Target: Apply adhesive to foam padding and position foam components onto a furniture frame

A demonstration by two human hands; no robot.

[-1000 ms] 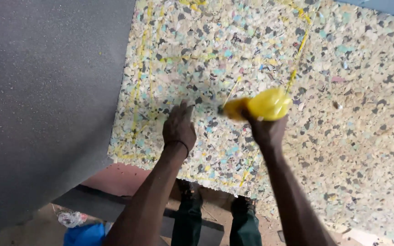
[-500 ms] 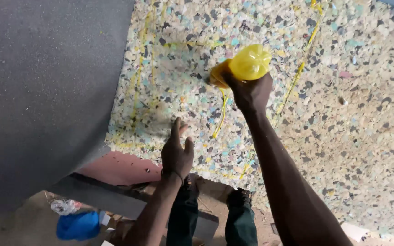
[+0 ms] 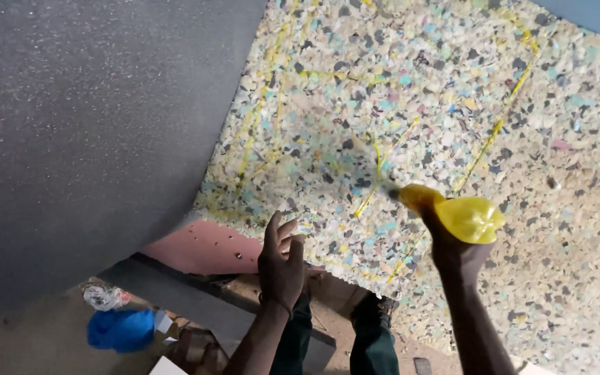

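A large slab of speckled multicoloured rebonded foam [image 3: 453,104] fills the upper right, streaked with thin yellow glue lines. My right hand [image 3: 458,253] grips a yellow squeeze bottle [image 3: 461,214], its nozzle pointing left at the foam surface near a yellow line. My left hand [image 3: 280,260] has its fingers spread and rests at the foam's lower edge. A grey foam sheet [image 3: 85,132] is peeled back to the left of the speckled slab.
A pink board [image 3: 199,248] shows under the foam edge, with a dark grey beam [image 3: 196,298] below it. A blue plastic bag [image 3: 121,328] and a clear crumpled wrapper [image 3: 104,296] lie on the floor at lower left. My legs and shoes [image 3: 373,333] stand below.
My right hand swept the yellow bottle up across the foam, then down and to the right. My left hand slid down to the foam's lower edge.
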